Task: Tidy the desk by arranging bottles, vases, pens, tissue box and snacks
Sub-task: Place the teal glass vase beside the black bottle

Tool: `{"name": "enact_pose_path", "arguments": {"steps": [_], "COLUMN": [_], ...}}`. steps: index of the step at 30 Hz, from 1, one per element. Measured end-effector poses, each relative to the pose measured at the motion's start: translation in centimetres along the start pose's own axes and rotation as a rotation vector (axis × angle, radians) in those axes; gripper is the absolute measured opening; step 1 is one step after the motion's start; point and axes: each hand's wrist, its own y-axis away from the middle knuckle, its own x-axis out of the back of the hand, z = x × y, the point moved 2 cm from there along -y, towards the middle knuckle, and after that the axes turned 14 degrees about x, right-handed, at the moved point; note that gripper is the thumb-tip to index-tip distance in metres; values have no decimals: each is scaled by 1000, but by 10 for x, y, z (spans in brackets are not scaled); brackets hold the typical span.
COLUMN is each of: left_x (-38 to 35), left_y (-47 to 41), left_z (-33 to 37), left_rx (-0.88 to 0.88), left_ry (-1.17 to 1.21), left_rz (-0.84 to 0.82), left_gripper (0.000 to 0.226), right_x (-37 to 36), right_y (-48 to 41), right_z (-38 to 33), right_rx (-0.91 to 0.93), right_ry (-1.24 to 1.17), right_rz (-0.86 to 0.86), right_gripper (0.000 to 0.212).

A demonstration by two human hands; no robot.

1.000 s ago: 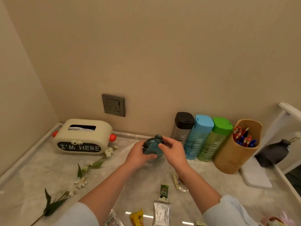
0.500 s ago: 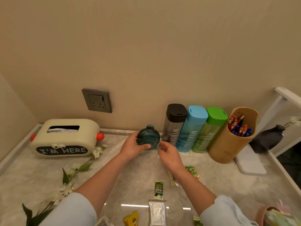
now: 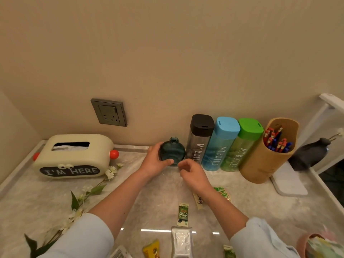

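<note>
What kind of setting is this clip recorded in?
Probably a home or office desk set in a wall corner: a wall socket, a tissue box, three water bottles and a pen holder line the marble-look desktop.

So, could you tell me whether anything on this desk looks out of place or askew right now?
Yes. A flower stem lies flat on the marble desk in front of the tissue box, not in any vase. Several snack packets lie scattered at odd angles near the front edge. The pen holder leans against the wall.
</note>
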Motion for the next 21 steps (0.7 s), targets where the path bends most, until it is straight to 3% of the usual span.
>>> {"name": "enact_pose_path", "arguments": {"steps": [10, 16, 21], "left_x": [2, 37, 70], "left_y": [13, 60, 104], "left_z": [1, -11, -39], "left_rx": [59, 14, 22], "left_ry": [43, 55, 39], "left_rz": [92, 237, 348], "left_gripper": [97, 58, 43], "right_x": [-2, -24, -57], "right_y": [3, 9, 25], "right_z": [-6, -31, -50], "right_rx": [51, 87, 118], "right_ry": [-7, -105, -191], "right_rz": [2, -54, -127], "right_gripper": [20, 20, 23]}}
